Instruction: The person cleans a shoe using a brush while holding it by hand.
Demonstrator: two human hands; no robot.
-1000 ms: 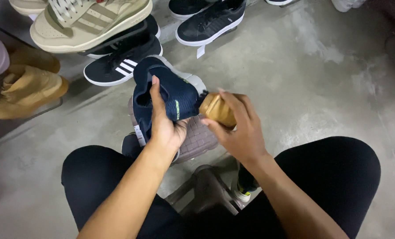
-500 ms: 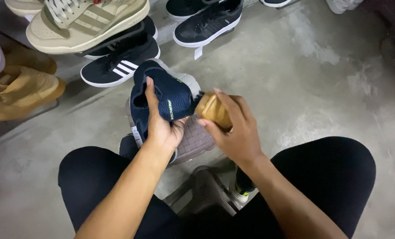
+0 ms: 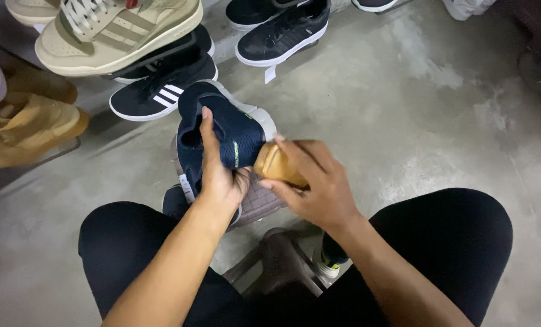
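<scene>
My left hand (image 3: pixel 219 172) grips a navy blue knit shoe (image 3: pixel 225 130) with a white sole, held up over my lap with its opening turned to the left. My right hand (image 3: pixel 316 184) holds a tan wooden brush (image 3: pixel 275 165) pressed against the shoe's side near the toe. Beneath the shoe lies a grey woven object (image 3: pixel 259 203), partly hidden by both hands. I sit with my knees in dark trousers (image 3: pixel 452 242) on either side.
On the concrete floor (image 3: pixel 416 115) lie a beige sneaker (image 3: pixel 122 33), a black sneaker with white stripes (image 3: pixel 158 91), another black sneaker (image 3: pixel 282 30) with a white tag, and tan suede shoes (image 3: pixel 28 121) at the left. A dark stool (image 3: pixel 279 263) stands between my legs.
Both hands and the navy shoe have shifted slightly left. The brush has slid a little along the shoe's side.
</scene>
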